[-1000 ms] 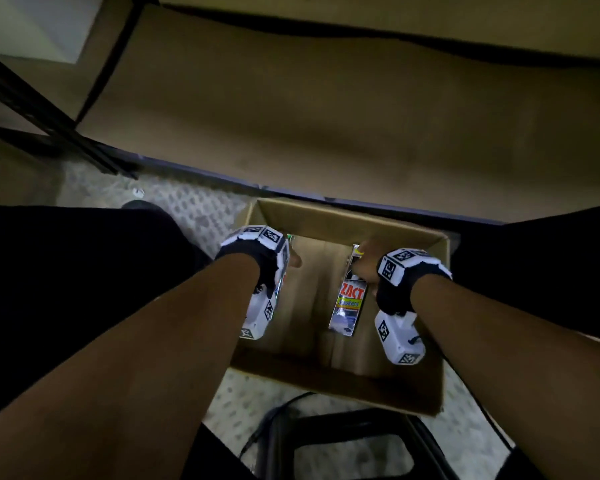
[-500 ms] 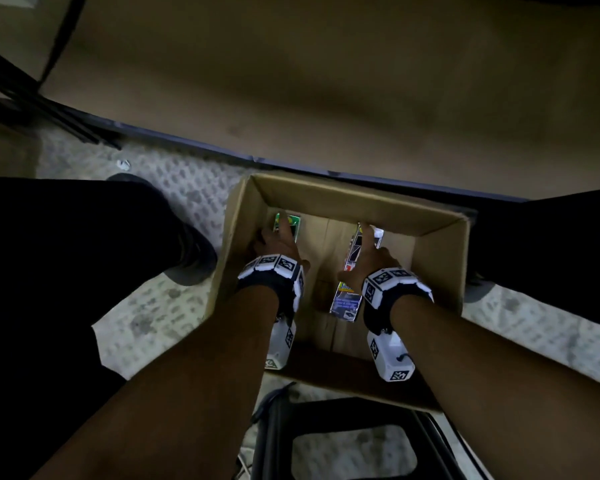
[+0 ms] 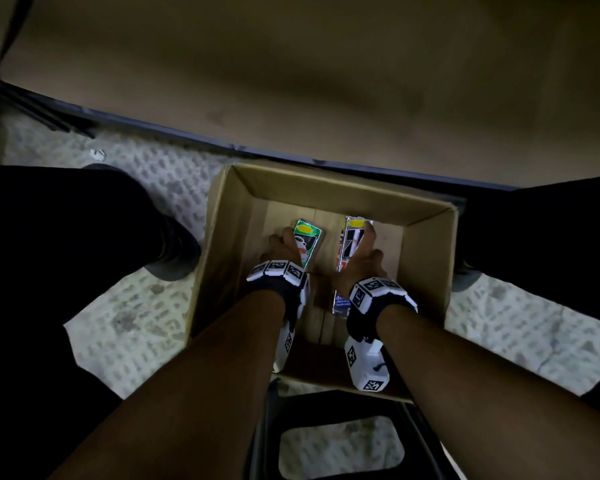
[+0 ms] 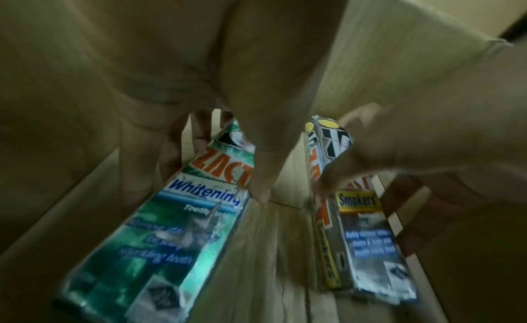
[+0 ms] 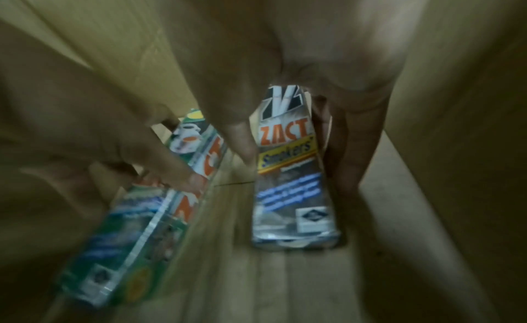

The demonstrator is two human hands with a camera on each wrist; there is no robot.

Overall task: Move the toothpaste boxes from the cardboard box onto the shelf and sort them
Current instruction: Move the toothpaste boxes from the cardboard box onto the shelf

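An open cardboard box (image 3: 426, 271) stands on the floor between my legs. Inside it my left hand (image 3: 284, 247) grips a green ZACT Whitening toothpaste box (image 3: 307, 242) (image 4: 182, 226), fingers on its left side, thumb on its right. My right hand (image 3: 361, 261) grips a silver ZACT Smokers toothpaste box (image 3: 350, 244) (image 5: 291, 176), thumb on its left, fingers along its right. Both toothpaste boxes lie lengthwise, side by side with a gap between them, and the green toothpaste box (image 5: 136, 217) shows again in the right wrist view. The shelf (image 3: 291, 81) is the wide tan board beyond the box.
The shelf's dark front edge (image 3: 153, 128) runs just behind the cardboard box. A black stool (image 3: 340, 441) sits at the near side under my arms. My dark-trousered legs (image 3: 66, 254) flank the box on a patterned floor (image 3: 129, 323).
The view has dropped toward the box. Both hands have reached deeper into it and now wrap around the two toothpaste boxes; the green one is more exposed than before.
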